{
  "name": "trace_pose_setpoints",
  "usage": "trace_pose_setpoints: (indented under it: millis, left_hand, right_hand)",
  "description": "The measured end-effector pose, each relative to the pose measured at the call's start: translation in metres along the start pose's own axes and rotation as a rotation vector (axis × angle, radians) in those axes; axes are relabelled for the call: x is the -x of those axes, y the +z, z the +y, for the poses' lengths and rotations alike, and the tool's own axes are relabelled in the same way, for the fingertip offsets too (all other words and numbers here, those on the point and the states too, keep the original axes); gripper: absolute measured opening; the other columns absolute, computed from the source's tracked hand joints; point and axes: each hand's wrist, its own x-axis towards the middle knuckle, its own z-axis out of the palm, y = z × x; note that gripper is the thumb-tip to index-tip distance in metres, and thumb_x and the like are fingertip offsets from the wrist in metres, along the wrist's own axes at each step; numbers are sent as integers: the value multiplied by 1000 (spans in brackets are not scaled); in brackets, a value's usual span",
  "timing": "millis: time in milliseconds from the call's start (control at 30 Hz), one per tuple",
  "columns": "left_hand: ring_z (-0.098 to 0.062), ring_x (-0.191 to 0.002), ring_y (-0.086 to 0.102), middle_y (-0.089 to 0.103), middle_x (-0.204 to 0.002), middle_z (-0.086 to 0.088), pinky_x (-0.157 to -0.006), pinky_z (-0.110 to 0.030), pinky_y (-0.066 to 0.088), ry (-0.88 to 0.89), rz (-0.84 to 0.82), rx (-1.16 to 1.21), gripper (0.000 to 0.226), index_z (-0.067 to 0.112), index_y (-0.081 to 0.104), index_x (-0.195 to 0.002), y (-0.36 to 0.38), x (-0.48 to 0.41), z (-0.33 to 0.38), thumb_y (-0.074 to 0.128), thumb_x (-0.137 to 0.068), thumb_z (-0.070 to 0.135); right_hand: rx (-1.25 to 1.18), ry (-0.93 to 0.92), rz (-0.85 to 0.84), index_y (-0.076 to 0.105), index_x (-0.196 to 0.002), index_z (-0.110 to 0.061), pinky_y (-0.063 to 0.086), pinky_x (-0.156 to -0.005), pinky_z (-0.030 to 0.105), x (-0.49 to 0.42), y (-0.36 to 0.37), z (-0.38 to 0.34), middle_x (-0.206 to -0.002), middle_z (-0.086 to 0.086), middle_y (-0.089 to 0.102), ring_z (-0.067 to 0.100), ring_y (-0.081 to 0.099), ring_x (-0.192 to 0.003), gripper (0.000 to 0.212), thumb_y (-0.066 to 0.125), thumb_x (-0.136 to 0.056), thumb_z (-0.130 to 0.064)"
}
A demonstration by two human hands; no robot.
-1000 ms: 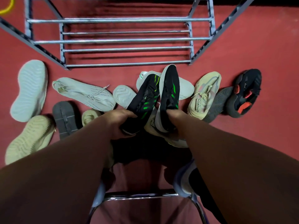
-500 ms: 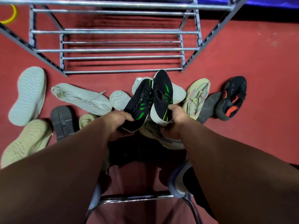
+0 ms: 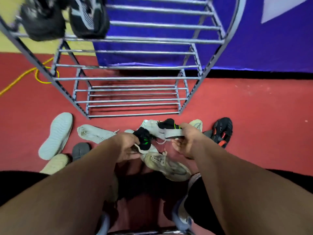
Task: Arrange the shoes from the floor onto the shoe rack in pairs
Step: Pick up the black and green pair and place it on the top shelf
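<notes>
My left hand (image 3: 129, 146) grips one black shoe with green stripes (image 3: 144, 141) by its heel. My right hand (image 3: 186, 141) holds the matching black and green shoe (image 3: 169, 128), turned so its grey sole faces me. Both shoes are lifted above the pile on the red floor. The metal shoe rack (image 3: 135, 78) stands just ahead, its lower shelves bare. Two dark shoes (image 3: 67, 16) sit on an upper shelf at the top left, blurred.
Loose on the floor lie a pale green shoe sole-up (image 3: 55, 134), a white knit shoe (image 3: 94, 133), a grey sole (image 3: 80, 150), a beige shoe (image 3: 167, 165) and a black and orange shoe (image 3: 221, 131). A yellow cable (image 3: 25, 75) runs at left. A blue wall stands behind.
The view has tilted up, so the rack's upper shelves and the blue wall now show. Both hands have raised the black and green pair, and the right shoe has turned sole-up.
</notes>
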Motion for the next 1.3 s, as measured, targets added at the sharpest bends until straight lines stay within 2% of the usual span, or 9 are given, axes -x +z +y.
trace_pose_setpoints:
  millis: [100,233,400,567,767,933,1033,1167,1300]
  left_hand:
    - [-25,-74,65,64,-87,-16,-54,-30,58,-14,3,-95,8,3,58,-94,-8,51,10,52,-96,9]
    - [-23,-69,69,71,-85,-15,-57,-29,58,9,-21,-203,20,0,64,-89,-25,116,27,57,-91,19]
    - [-22,-62,74,76,-83,-16,-51,-25,57,145,3,-240,28,0,63,-101,-32,207,47,48,-97,22]
    - [-26,-68,75,76,-97,-20,-56,-29,61,258,6,-231,32,0,62,-114,-42,290,73,50,-96,24]
    - [-26,-62,75,76,-93,-19,-46,-28,59,368,58,-183,27,3,65,-104,-47,358,105,52,-95,24]
    - [-24,-61,74,77,-91,-16,-52,-28,60,476,59,-53,22,5,65,-96,-47,377,126,54,-94,24]
    - [-22,-65,75,77,-92,-15,-59,-28,59,531,31,48,22,8,64,-102,-46,375,138,54,-96,27]
    - [-22,-75,74,77,-95,-13,-52,-23,58,606,-5,135,25,5,64,-112,-39,359,151,54,-97,23]
    - [-25,-85,74,74,-101,-13,-56,-26,61,656,-27,268,29,4,63,-122,-34,326,165,57,-97,17]
  right_hand:
    - [7,-66,5,60,-79,-9,53,-61,27,44,-10,-10,-45,4,54,16,51,-46,26,57,-93,-31]
    - [-26,-169,-60,62,-96,-17,55,-42,27,111,-23,-20,-51,0,55,16,58,-33,15,68,-87,-29]
    - [11,-302,-126,61,-100,-12,59,-48,26,193,-43,-25,-68,4,61,17,66,-52,28,67,-93,-38]
    - [34,-418,-139,62,-96,-11,57,-45,26,256,-55,-38,-50,5,61,17,63,-40,31,68,-93,-42]
    - [45,-524,-172,64,-98,-14,54,-44,24,308,-64,-67,-62,4,67,17,65,-46,29,67,-91,-42]
    - [46,-613,-183,65,-94,-15,53,-46,23,334,-64,-87,-70,4,65,16,61,-42,26,66,-89,-40]
    - [26,-670,-195,67,-100,-12,52,-43,23,338,-64,-98,-78,6,66,17,62,-42,31,65,-91,-41]
    - [-14,-740,-210,69,-104,-10,53,-47,27,332,-60,-118,-81,9,63,19,60,-45,36,70,-85,-40]
    - [-115,-773,-228,67,-104,-12,49,-46,27,315,-54,-134,-82,11,61,19,57,-43,32,72,-83,-36]
